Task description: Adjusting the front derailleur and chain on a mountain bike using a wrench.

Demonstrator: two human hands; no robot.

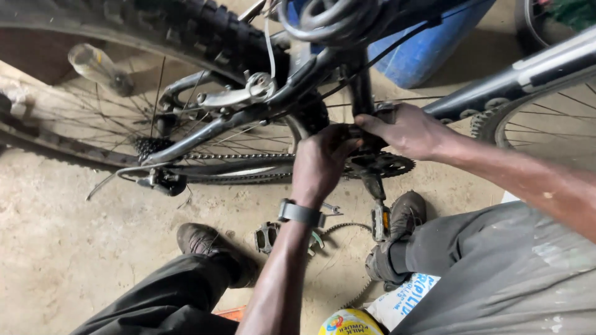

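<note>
Hands meet at frame centre on the bicycle's crank area; left hand (pixel 320 162) grip closed around the crank arm (pixel 374 184) top, right hand (pixel 406 130) grip curled over the frame joint; steady hold on both sides looks best; chainring (pixel 388 165) dark, toothed, greasy; loose pedal (pixel 267 237) on floor (pixel 74 248) below.

A glossy dark metal frame (pixel 248 118) is seen, with a knobbly matt rubber tyre (pixel 186 28), thin bright metal spokes (pixel 112 124) and a dull, greasy metal chain (pixel 236 156). The floor (pixel 56 229) looks rough and dusty; the trousers (pixel 515 273) are stained matt cloth.
</note>
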